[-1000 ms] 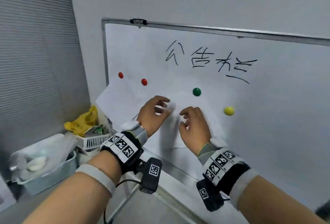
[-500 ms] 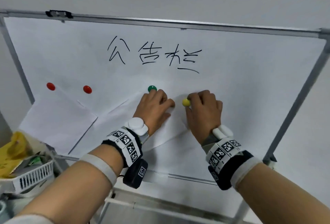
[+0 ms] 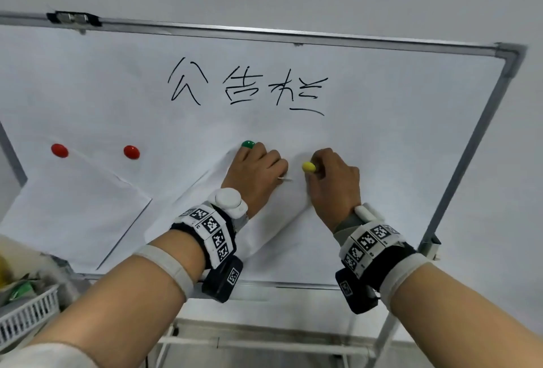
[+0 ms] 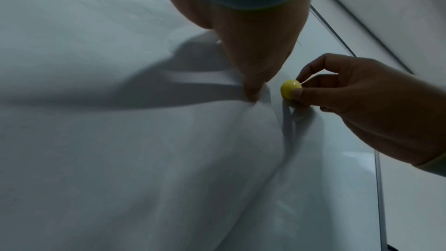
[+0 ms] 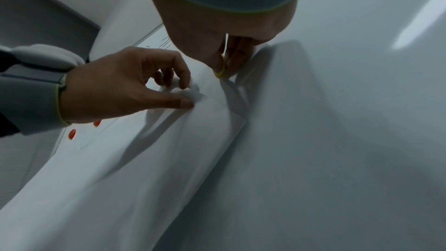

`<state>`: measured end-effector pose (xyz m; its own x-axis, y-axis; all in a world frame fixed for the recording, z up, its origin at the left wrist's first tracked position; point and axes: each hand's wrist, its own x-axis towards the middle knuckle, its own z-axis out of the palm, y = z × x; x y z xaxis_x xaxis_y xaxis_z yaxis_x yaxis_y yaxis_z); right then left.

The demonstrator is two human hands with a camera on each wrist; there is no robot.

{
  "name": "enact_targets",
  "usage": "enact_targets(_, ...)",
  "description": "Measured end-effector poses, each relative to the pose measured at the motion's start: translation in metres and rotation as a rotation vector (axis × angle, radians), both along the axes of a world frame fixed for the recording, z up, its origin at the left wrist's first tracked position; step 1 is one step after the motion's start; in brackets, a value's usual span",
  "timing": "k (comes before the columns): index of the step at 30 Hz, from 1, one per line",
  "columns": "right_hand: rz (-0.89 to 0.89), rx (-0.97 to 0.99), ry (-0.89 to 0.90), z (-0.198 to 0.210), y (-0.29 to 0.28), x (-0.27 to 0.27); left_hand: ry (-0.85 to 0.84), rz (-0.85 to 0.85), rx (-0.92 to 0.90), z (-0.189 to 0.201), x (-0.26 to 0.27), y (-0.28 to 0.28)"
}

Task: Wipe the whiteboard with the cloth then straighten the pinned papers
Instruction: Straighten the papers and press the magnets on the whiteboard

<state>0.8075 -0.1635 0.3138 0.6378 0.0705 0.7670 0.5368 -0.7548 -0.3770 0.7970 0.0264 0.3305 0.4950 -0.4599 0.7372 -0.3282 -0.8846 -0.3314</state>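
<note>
The whiteboard (image 3: 382, 132) carries black handwriting (image 3: 246, 88) and two tilted white papers. Two red magnets (image 3: 59, 150) (image 3: 131, 152) pin the left paper (image 3: 73, 206). The right paper (image 3: 279, 220) bulges off the board under both hands, with a green magnet (image 3: 247, 144) at its top. My left hand (image 3: 258, 173) pinches that paper's upper corner (image 4: 263, 93) between thumb and finger. My right hand (image 3: 320, 173) pinches the yellow magnet (image 4: 291, 88) just right of that corner. No cloth is in view.
A white slatted basket (image 3: 23, 309) with yellow and green packets stands at the lower left. The board's metal frame (image 3: 470, 162) and stand legs (image 3: 264, 341) run below and to the right. A black clip (image 3: 73, 18) sits on the top rail.
Both hands rose from the middle of the right paper to its top edge. The right hand took hold of the yellow magnet and the left pinched the paper's corner. My view swung right.
</note>
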Motion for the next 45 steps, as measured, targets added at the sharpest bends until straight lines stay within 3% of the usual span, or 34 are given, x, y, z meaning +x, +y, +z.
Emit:
enact_targets(9, 0.005, 0.244, 0.005, 0.002, -0.022, -0.012, -0.061, 0.021, -0.185, 0.017, -0.004, -0.018)
enact_targets(25, 0.036, 0.229, 0.036, 0.002, -0.026, -0.004, -0.037, 0.075, -0.496, 0.012, 0.005, -0.040)
enact_targets(33, 0.027, 0.138, -0.025, 0.003, -0.028, 0.005, -0.036, 0.090, -0.548, 0.010, 0.009, -0.043)
enact_targets(41, -0.027, 0.288, -0.023, -0.001, -0.032, 0.005, -0.036, 0.086, -0.596, 0.008, 0.010, -0.047)
enact_targets(45, -0.078, 0.215, -0.040, 0.000, -0.037, 0.008, -0.044, 0.055, -0.646, 0.009, 0.003, -0.042)
